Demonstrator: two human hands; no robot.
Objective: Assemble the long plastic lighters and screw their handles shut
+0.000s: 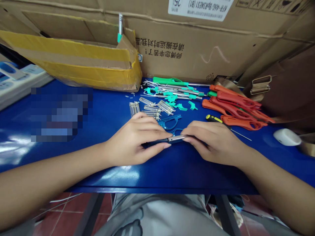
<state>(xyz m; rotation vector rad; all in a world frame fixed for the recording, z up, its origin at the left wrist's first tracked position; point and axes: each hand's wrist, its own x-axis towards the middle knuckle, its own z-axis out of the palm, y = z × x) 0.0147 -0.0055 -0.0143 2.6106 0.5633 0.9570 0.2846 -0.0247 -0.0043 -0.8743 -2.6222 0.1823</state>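
Left hand (137, 139): thumb and fingers nearly together, pinching a dark blue piece (156, 142).
Right hand (214, 141): fingertips closed on the metal tube (175, 138).
Tube: just below frame centre, between hands.
Alignment: keeping both parts level looks wise!

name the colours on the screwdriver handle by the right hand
Yellow and black on the screwdriver handle, best seen in the head view.

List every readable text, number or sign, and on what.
"KFR-46G/BpR3AES1 (B1)": white label, inverted.
"25": same label, inverted.
"师傅您辛苦了!": large box, inverted.
"请在搬运时对我温": same box, inverted, end hidden.
Recycling sign, pictograms: same box.
Small print, blurred patch: unreadable.
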